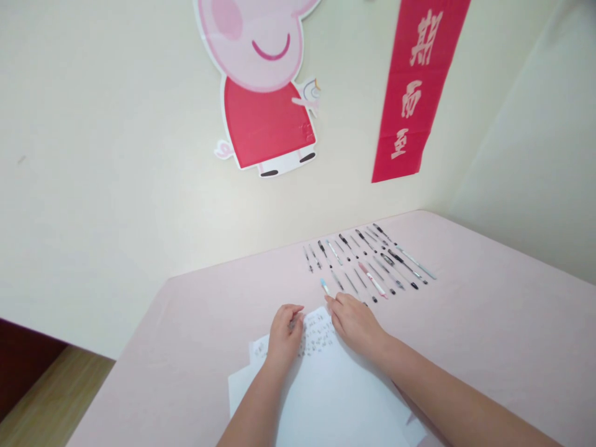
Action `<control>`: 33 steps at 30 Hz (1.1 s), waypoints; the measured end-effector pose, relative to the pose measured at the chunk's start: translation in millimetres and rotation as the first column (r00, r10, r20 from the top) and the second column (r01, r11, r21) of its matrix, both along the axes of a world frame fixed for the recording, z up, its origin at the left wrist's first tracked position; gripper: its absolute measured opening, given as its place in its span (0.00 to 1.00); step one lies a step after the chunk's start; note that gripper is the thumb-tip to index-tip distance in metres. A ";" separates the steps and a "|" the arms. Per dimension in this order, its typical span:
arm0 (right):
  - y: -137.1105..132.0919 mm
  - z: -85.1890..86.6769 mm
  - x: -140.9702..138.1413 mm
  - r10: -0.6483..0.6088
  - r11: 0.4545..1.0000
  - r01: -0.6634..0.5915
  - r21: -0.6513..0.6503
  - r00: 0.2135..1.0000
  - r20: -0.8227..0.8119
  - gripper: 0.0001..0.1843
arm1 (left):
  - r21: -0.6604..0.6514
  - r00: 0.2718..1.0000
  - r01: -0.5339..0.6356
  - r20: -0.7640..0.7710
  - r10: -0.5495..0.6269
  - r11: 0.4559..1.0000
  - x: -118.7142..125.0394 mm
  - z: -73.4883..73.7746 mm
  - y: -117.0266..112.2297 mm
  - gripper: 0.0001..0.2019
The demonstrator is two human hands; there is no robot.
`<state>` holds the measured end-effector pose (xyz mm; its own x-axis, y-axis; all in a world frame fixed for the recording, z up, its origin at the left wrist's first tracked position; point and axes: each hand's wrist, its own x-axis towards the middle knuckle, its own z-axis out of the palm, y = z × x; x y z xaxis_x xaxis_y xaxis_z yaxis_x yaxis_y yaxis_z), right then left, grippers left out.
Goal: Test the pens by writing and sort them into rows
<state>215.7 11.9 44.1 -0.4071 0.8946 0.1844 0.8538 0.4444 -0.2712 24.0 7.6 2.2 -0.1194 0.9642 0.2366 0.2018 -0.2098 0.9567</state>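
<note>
paper sheet [335, 397] under both hands: thin, floppy, probably best pinched at an edge. left hand [284, 338] curled, contents unclear; right hand [356, 324] flat, empty.

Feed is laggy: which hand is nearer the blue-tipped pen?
Right. The right hand sits just below the blue-tipped pen, fingertips almost at it; the left hand rests on the paper, farther left.

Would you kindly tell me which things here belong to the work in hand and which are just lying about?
In hand: left hand, right hand, written paper sheets under them, blue-tipped pen at the right fingertips.
Lying about: rows of pens, pink table, cartoon pig cut-out, red banner.
</note>
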 end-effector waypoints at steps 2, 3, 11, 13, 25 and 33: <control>7.6 -0.1 -1.2 0.009 1.000 -0.010 0.012 0.995 0.097 0.21 | 0.000 0.998 0.016 -0.062 -0.016 1.000 0.3 1.6 -0.7 0.09; 11.2 -0.9 -1.5 0.009 1.000 -0.012 0.020 0.991 0.133 0.22 | -0.003 0.997 0.018 -0.079 -0.018 1.000 0.3 2.2 -0.8 0.08; 25.3 -7.0 -2.1 -0.044 0.998 0.035 0.043 0.973 0.228 0.25 | -0.046 0.999 0.016 0.035 -0.014 0.999 -0.7 2.9 0.9 0.07; 25.8 -6.4 -3.1 -0.047 0.999 0.041 0.031 0.969 0.241 0.25 | -0.039 1.000 0.016 0.008 -0.015 0.999 -0.8 2.6 1.0 0.07; 18.3 5.5 -9.3 -0.098 0.995 0.096 0.022 0.977 0.192 0.25 | -0.005 0.997 0.022 -0.073 -0.022 1.000 -0.6 2.4 0.6 0.08; -33.7 14.0 -46.9 0.245 0.966 -0.250 -0.060 0.966 -0.089 0.21 | 0.026 0.986 0.019 -0.166 -0.014 0.999 -0.1 0.1 0.0 0.07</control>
